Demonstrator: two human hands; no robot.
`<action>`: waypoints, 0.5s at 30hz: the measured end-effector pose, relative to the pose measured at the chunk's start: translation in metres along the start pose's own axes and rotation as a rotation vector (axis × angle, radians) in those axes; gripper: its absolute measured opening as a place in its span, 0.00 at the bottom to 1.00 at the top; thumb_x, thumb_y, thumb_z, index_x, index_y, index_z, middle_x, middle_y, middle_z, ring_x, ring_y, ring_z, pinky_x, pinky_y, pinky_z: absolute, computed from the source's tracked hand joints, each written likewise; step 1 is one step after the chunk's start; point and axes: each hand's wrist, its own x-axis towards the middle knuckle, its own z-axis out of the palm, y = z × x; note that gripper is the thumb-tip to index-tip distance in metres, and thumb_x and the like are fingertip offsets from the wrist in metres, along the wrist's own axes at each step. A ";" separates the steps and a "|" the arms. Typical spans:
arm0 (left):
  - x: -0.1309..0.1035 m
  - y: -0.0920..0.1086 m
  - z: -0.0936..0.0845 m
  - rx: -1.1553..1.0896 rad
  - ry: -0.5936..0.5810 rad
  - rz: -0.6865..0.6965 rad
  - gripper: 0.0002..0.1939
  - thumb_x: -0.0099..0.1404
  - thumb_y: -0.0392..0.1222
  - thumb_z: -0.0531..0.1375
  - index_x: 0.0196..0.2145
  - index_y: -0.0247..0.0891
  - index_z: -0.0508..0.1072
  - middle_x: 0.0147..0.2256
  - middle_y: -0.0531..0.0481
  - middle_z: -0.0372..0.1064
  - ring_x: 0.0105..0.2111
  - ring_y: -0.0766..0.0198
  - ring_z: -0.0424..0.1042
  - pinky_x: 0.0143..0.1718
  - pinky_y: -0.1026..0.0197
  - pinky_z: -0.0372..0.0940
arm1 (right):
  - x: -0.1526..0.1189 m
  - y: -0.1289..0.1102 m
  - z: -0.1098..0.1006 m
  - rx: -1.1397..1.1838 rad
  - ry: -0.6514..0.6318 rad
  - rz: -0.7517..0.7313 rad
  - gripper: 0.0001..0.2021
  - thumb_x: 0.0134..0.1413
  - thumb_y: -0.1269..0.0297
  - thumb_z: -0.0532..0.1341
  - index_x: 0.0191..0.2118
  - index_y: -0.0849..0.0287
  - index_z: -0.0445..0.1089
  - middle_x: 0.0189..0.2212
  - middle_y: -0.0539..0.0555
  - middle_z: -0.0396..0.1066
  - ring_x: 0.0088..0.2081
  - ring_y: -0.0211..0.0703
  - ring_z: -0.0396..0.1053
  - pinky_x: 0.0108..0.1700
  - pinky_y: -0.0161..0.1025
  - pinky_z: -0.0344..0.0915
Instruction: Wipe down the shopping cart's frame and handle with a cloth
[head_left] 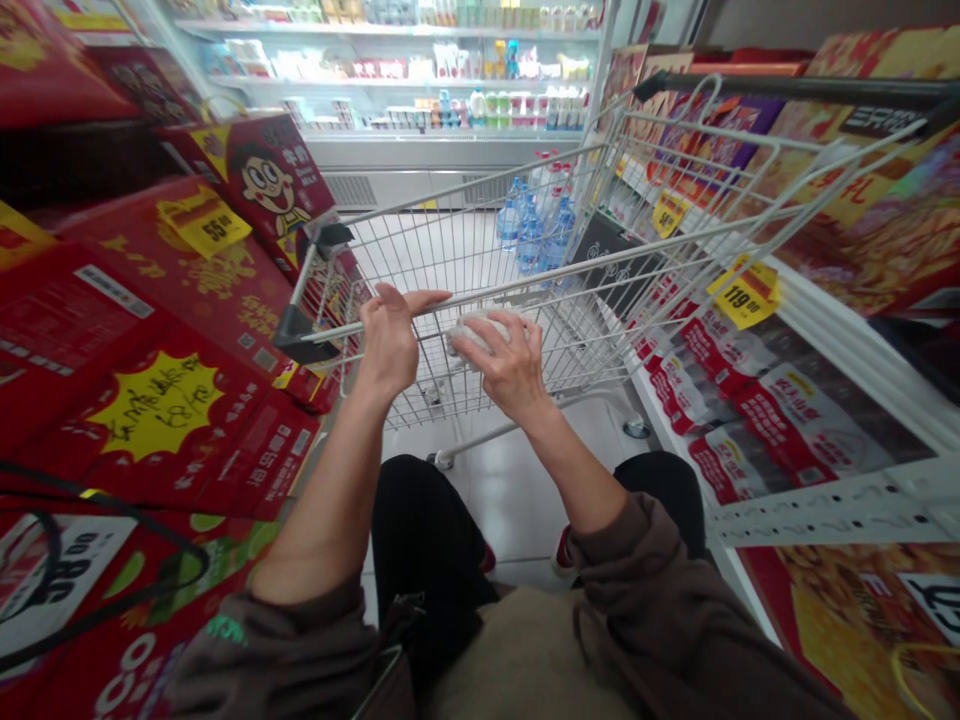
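One shopping cart (559, 277) stands between the shelves, just before the person's knees (424, 510); the left hand (390, 340) wraps its near top rail (592, 265), the right hand (510, 365) holds a whitish cloth (471, 330) against it. With casters (636, 429) on smooth tile (499, 490), I'd worry a lopsided push could roll it into the red gift boxes (247, 410), or a loosened grip drop the cloth.
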 end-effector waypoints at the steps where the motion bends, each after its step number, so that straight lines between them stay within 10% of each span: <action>1: 0.001 0.006 0.004 -0.044 0.008 -0.010 0.56 0.71 0.65 0.16 0.46 0.44 0.82 0.45 0.46 0.82 0.55 0.57 0.75 0.69 0.46 0.54 | -0.001 0.002 -0.002 -0.003 -0.008 0.002 0.20 0.66 0.74 0.60 0.54 0.39 0.74 0.62 0.46 0.72 0.63 0.53 0.62 0.60 0.56 0.57; 15: 0.008 0.014 0.015 -0.040 0.108 -0.032 0.47 0.75 0.59 0.22 0.33 0.45 0.77 0.33 0.47 0.78 0.53 0.53 0.73 0.71 0.33 0.35 | -0.011 0.044 -0.016 -0.003 0.056 -0.027 0.21 0.65 0.76 0.60 0.54 0.39 0.75 0.60 0.45 0.74 0.63 0.51 0.62 0.63 0.57 0.56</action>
